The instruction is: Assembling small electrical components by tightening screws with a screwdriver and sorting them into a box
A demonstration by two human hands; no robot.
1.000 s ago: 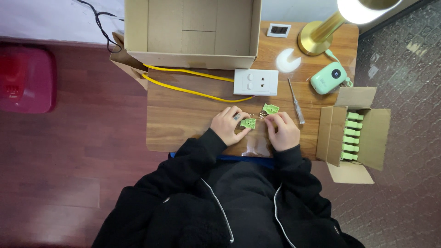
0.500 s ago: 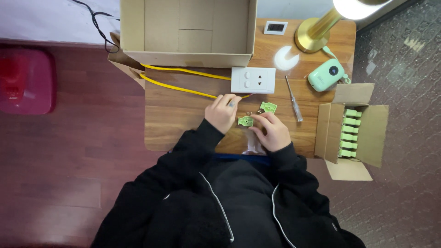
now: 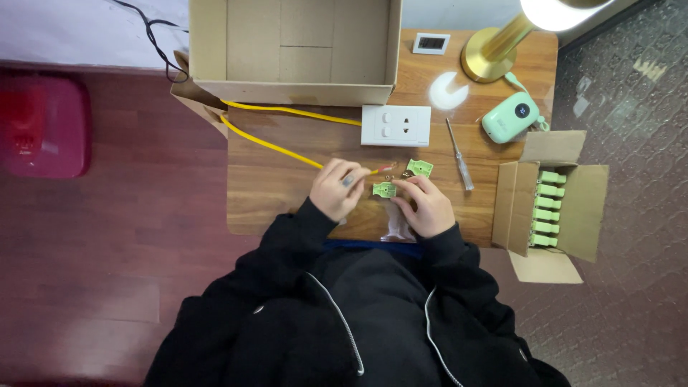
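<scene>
The left hand (image 3: 341, 188) is curled with its fingers pinched on the end of a yellow wire (image 3: 272, 145), whose stripped tip points toward a small green connector (image 3: 384, 190) just beside it. The right hand (image 3: 428, 206) is closed loosely, fingertips gripping that green connector from its right side and pressing it near the wooden table (image 3: 287, 186). The wire tip and the connector are very close; whether they touch cannot be told. A second green connector (image 3: 420, 168) lies on the table just above the right hand, apart from the fingers. A clear plastic bag (image 3: 396, 226) lies between the two wrists at the table's near edge. From the left hand the yellow wire runs up and left across the table to the corner of a large open cardboard box (image 3: 290, 50) that stands at the far edge, and a second yellow strand runs along the front of that box. A white wall socket panel (image 3: 396, 125) lies just in front of the box. To its right a screwdriver (image 3: 459, 154) lies on the table, then a mint green device (image 3: 509, 118) and the brass lamp base (image 3: 491, 57). A smaller open carton (image 3: 548, 197) with rows of green parts sits off the right edge of the table
</scene>
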